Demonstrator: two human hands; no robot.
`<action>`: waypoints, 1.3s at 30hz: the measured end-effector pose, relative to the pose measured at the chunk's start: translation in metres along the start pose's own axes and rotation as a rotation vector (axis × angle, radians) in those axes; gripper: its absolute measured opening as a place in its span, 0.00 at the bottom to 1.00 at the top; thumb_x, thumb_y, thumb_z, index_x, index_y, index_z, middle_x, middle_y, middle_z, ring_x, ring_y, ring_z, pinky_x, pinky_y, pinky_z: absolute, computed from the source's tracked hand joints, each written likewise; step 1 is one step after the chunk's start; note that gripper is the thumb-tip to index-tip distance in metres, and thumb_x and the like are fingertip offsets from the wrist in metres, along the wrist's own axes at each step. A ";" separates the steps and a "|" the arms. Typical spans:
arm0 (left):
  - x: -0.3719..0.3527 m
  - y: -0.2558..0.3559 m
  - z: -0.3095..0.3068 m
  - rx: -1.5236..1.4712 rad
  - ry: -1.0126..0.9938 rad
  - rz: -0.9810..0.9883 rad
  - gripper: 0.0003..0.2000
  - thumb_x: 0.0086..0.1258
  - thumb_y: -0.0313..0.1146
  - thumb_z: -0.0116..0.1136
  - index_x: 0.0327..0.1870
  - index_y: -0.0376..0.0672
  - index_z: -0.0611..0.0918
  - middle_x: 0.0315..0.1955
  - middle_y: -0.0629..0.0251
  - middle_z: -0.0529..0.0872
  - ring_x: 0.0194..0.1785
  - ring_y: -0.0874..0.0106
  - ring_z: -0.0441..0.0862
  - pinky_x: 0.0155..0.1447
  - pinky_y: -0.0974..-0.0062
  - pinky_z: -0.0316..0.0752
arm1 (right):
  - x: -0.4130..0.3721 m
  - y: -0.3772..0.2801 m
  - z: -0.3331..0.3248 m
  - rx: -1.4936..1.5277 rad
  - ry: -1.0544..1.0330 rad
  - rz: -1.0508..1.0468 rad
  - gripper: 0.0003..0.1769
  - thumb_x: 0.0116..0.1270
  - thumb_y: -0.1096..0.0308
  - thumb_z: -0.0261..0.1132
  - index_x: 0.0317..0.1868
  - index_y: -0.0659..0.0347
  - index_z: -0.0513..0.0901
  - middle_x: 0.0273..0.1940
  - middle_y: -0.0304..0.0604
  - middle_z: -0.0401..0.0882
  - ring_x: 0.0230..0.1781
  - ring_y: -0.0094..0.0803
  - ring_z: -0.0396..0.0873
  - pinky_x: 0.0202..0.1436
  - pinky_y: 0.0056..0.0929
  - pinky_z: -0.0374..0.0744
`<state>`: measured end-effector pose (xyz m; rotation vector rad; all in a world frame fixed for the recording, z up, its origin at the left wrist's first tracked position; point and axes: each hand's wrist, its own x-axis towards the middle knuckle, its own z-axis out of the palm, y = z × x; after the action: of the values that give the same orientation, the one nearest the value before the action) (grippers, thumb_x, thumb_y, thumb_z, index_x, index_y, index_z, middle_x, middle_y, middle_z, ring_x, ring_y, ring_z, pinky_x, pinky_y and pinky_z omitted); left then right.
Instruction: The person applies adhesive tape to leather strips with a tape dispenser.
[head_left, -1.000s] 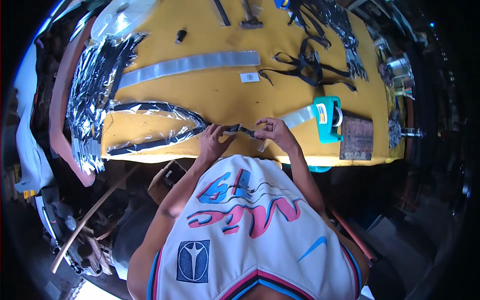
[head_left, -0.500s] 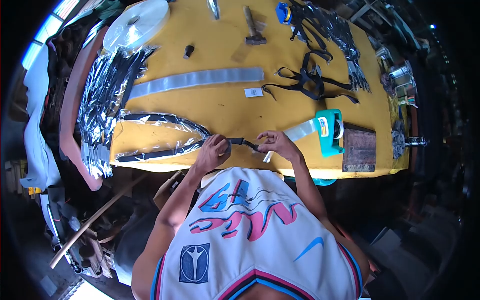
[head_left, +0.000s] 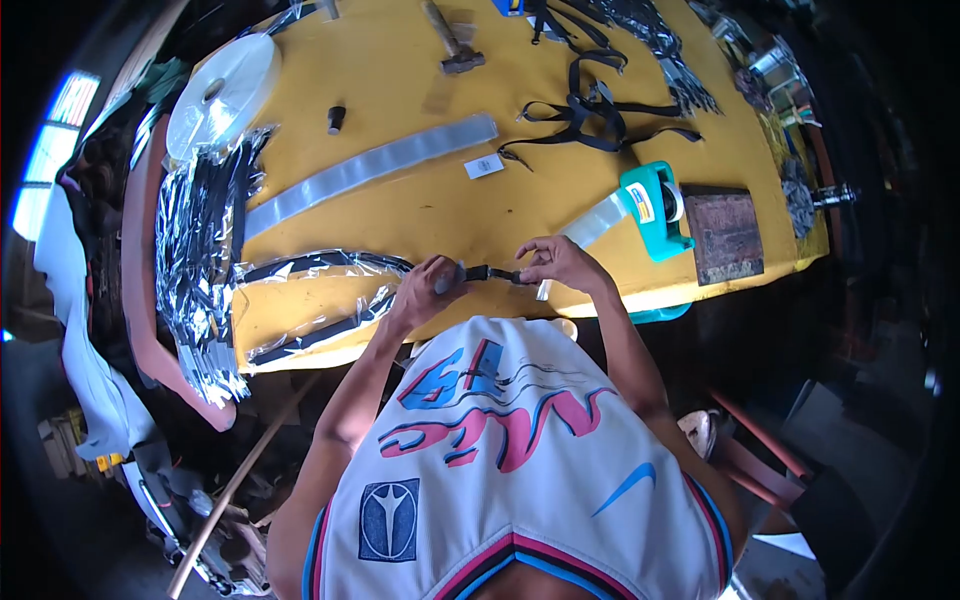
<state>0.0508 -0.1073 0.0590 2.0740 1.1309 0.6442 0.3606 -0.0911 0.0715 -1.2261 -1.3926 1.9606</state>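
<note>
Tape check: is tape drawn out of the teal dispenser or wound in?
Drawn out: a clear strip runs from the teal dispenser toward the right hand, pinching a black strap.

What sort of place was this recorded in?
Probably a small strap-making workshop: a yellow worktable carries a hammer, a teal tape dispenser and plastic-wrapped straps, while the left hand and right hand pinch a black strap.

The black strap is narrow, and its bare end is stretched level near the middle of the near edge. The rest loops away to the left inside a crinkled clear plastic sleeve, lying flat.
</note>
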 end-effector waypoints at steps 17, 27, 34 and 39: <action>-0.034 -0.030 0.034 -0.468 -0.466 -0.453 0.21 0.76 0.46 0.61 0.59 0.39 0.82 0.43 0.56 0.90 0.44 0.67 0.87 0.49 0.67 0.81 | -0.007 0.007 0.006 -0.003 0.056 0.015 0.18 0.64 0.74 0.73 0.53 0.71 0.81 0.33 0.43 0.89 0.32 0.24 0.86 0.41 0.22 0.81; -0.033 -0.001 0.034 -0.574 -0.346 -0.560 0.20 0.77 0.38 0.57 0.65 0.41 0.79 0.45 0.56 0.87 0.44 0.67 0.83 0.50 0.69 0.78 | -0.001 0.007 -0.004 -0.018 0.022 0.023 0.18 0.65 0.73 0.73 0.53 0.69 0.82 0.35 0.43 0.89 0.35 0.23 0.86 0.44 0.22 0.81; -0.046 -0.011 0.014 -0.691 -0.213 -0.456 0.18 0.77 0.38 0.55 0.64 0.42 0.76 0.46 0.63 0.85 0.43 0.73 0.78 0.49 0.75 0.75 | 0.001 0.011 -0.009 -0.038 0.006 0.027 0.17 0.65 0.74 0.73 0.53 0.68 0.82 0.35 0.43 0.89 0.35 0.22 0.85 0.43 0.22 0.80; -0.044 -0.006 0.016 -0.872 -0.165 -0.492 0.15 0.72 0.33 0.63 0.57 0.41 0.81 0.44 0.63 0.86 0.42 0.76 0.79 0.48 0.75 0.75 | 0.003 0.012 -0.011 0.012 -0.017 0.020 0.17 0.65 0.73 0.73 0.53 0.68 0.82 0.35 0.42 0.89 0.34 0.22 0.85 0.43 0.22 0.80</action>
<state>0.0367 -0.1480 0.0392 1.0419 0.9657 0.5626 0.3698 -0.0873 0.0583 -1.2256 -1.3798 1.9940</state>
